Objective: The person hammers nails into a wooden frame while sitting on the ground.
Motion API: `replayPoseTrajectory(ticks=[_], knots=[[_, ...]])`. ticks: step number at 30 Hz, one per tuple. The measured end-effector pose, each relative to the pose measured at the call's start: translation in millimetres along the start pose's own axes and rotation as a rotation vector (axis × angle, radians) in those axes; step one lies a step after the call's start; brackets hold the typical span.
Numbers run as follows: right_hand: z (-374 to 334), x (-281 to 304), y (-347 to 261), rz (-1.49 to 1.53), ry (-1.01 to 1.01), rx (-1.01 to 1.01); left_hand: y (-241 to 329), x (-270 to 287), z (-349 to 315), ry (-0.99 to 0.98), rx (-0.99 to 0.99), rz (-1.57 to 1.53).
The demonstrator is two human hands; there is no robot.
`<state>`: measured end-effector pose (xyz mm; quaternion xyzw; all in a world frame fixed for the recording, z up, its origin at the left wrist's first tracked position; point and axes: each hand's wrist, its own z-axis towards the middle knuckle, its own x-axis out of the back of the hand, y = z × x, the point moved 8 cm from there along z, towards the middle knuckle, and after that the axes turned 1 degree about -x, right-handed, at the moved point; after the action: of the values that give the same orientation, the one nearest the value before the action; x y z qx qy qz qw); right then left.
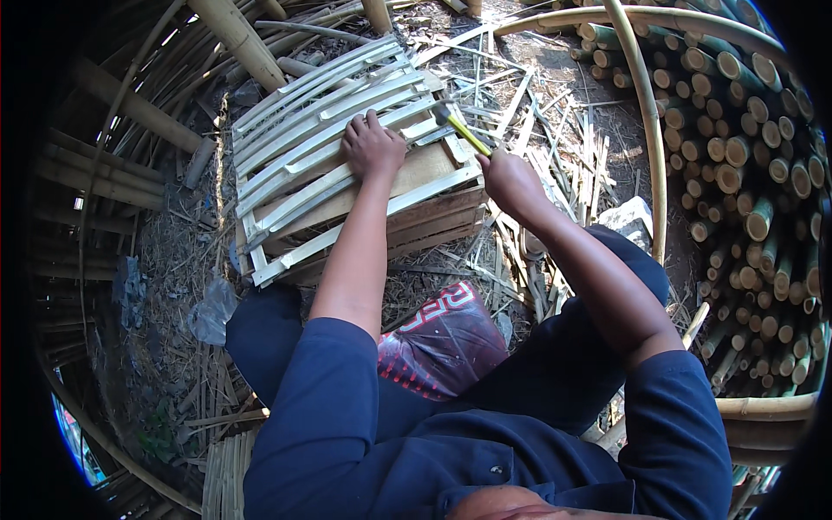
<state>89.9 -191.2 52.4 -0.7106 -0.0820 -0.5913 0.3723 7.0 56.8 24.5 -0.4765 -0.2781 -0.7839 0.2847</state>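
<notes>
A panel of pale split-bamboo slats (286, 208) lies across a low wooden crate (433, 217) in front of me. My left hand (374, 149) rests on the panel's middle, its fingers bent over a bamboo slat (420, 132) and pressed to it. To the right, my right hand (510, 180) is closed round the yellow handle of a hammer (468, 133). The dark hammer head is over the slats' right ends, close to the slat under my left hand. Whether it touches the bamboo I cannot tell. Any nail there is too small to see.
Cut bamboo poles (745, 156) are stacked at the right, behind a curved bamboo rail (646, 104). Loose bamboo strips (563, 147) litter the ground beyond the crate. A dark red printed cloth (446, 342) lies between my legs. Thick bamboo posts (238, 43) lean at the upper left.
</notes>
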Motion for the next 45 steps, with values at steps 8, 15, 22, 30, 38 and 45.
replayPoseTrajectory(ticks=[8,15,22,30,38,45], knots=[[3,18,-3,0.023,0.005,-0.051,-5,0,4,0.037,0.003,0.005],[4,0,0,0.002,-0.063,-0.042,-3,0,3,0.055,-0.004,0.013],[8,2,0,0.007,-0.058,-0.025,-1,0,4,0.085,-0.021,0.013],[0,7,-5,-0.012,-0.083,-0.094,-6,-4,0,0.104,-0.038,-0.057],[9,69,-5,-0.036,-0.126,-0.137,-12,-4,8,0.078,-0.139,-0.314],[18,117,-9,0.072,-0.003,-0.170,9,8,-12,-0.282,-0.543,-0.412]])
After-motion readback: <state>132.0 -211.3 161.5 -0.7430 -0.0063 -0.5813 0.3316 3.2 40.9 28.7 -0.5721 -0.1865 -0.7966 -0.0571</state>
